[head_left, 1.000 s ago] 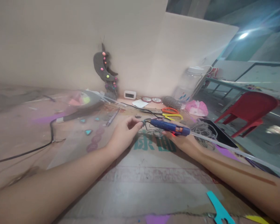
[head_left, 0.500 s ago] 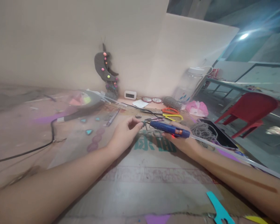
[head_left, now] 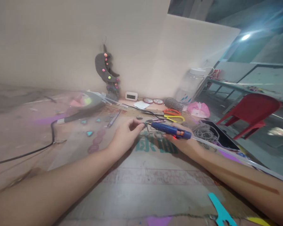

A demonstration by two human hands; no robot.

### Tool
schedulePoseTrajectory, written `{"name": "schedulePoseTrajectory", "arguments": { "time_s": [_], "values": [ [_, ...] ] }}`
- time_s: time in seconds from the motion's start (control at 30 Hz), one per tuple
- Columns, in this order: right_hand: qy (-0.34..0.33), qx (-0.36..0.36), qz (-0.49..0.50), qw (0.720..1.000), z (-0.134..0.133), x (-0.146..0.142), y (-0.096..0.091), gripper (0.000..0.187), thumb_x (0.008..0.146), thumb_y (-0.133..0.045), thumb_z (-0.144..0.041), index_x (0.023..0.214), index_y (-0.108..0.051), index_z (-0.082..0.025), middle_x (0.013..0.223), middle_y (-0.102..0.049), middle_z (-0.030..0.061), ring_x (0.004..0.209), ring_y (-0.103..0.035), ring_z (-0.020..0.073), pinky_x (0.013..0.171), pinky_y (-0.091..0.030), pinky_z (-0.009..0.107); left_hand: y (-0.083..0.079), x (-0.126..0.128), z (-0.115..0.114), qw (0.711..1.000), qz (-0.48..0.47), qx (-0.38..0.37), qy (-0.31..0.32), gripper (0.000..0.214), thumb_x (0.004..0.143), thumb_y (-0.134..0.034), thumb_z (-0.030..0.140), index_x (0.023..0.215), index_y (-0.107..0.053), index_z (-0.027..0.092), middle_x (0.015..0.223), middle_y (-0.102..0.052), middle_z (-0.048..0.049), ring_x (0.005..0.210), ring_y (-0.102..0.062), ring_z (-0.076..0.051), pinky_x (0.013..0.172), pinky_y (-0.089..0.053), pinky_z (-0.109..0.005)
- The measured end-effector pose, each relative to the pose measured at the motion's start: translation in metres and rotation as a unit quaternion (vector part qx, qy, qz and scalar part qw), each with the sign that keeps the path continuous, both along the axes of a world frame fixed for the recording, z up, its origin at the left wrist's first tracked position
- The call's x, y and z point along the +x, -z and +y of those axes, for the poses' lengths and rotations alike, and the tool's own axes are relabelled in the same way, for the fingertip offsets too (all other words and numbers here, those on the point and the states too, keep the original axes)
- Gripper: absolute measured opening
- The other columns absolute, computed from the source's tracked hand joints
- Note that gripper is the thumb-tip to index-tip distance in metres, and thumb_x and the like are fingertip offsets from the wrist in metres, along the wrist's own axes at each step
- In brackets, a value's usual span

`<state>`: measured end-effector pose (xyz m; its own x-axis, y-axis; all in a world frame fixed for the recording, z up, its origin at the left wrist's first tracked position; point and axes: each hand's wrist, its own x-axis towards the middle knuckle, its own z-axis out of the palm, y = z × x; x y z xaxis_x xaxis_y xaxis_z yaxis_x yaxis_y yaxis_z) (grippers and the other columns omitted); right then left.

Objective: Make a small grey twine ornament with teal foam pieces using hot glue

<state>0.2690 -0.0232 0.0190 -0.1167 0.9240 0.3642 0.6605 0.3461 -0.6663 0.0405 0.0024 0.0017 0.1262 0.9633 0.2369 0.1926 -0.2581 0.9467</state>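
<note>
In my right hand (head_left: 178, 133) is a blue hot glue gun (head_left: 169, 129), its red light lit and a long clear glue stick (head_left: 226, 151) running out of its back end. The nozzle points left, right at the fingertips of my left hand (head_left: 129, 130). Those fingers are pinched on a small dark piece, too small to make out, at the nozzle tip. Grey cord (head_left: 158, 134) lies loosely beneath the gun and between the hands.
Orange-handled scissors (head_left: 172, 112) and yellow-handled scissors (head_left: 175, 118) lie behind the gun. A grey crescent ornament (head_left: 103, 67) leans on the wall by a small digital clock (head_left: 131, 96). Teal triangles (head_left: 89, 133) lie left; a dark tray with cord (head_left: 223, 138) stands right.
Almost nothing differs. Both hands and the glue gun hold the same position, with only a very slight shift of the whole view.
</note>
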Motion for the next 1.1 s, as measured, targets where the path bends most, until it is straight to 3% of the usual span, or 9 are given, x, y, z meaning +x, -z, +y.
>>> {"name": "schedulePoseTrajectory", "arguments": {
  "time_s": [0.67, 0.83, 0.97, 1.1],
  "values": [
    [-0.004, 0.018, -0.003, 1.000, 0.003, -0.001, 0.001, 0.029, 0.076, -0.071, -0.045, 0.069, -0.054, -0.022, 0.062, -0.054, -0.0015, 0.059, -0.049, 0.0163, 0.056, -0.040, 0.030, 0.000, -0.002, 0.005, 0.998, -0.043, -0.036, -0.018, 0.020, 0.082, -0.066, 0.037, 0.082, -0.066, 0.017, 0.079, -0.067, -0.0015, 0.076, -0.060, -0.016, 0.074, -0.044, -0.029],
    [-0.014, 0.054, 0.041, 0.998, 0.005, 0.004, 0.001, 0.022, 0.084, -0.064, -0.044, 0.085, -0.059, -0.023, 0.080, -0.065, 0.0014, 0.072, -0.060, 0.0191, 0.069, -0.049, 0.032, 0.007, -0.001, 0.010, 0.998, -0.059, -0.032, -0.006, 0.023, 0.083, -0.064, 0.039, 0.083, -0.065, 0.016, 0.075, -0.066, -0.0013, 0.072, -0.059, -0.015, 0.071, -0.044, -0.028],
    [0.007, 0.079, 0.043, 0.996, 0.000, 0.006, -0.009, 0.030, 0.092, -0.055, -0.048, 0.078, -0.061, -0.022, 0.077, -0.064, 0.0025, 0.072, -0.059, 0.0186, 0.073, -0.049, 0.033, 0.009, 0.001, 0.009, 0.999, -0.042, -0.022, -0.001, 0.023, 0.083, -0.064, 0.040, 0.083, -0.066, 0.018, 0.079, -0.068, -0.0016, 0.076, -0.061, -0.017, 0.072, -0.044, -0.028],
    [-0.021, 0.073, 0.068, 0.995, -0.003, 0.000, -0.028, 0.036, 0.093, -0.054, -0.053, 0.082, -0.066, -0.021, 0.079, -0.067, 0.0028, 0.071, -0.060, 0.0169, 0.071, -0.049, 0.030, 0.009, 0.003, 0.008, 0.999, -0.049, -0.025, 0.002, 0.022, 0.082, -0.064, 0.039, 0.082, -0.065, 0.018, 0.079, -0.068, -0.0023, 0.077, -0.062, -0.017, 0.073, -0.044, -0.028]
  ]
}}
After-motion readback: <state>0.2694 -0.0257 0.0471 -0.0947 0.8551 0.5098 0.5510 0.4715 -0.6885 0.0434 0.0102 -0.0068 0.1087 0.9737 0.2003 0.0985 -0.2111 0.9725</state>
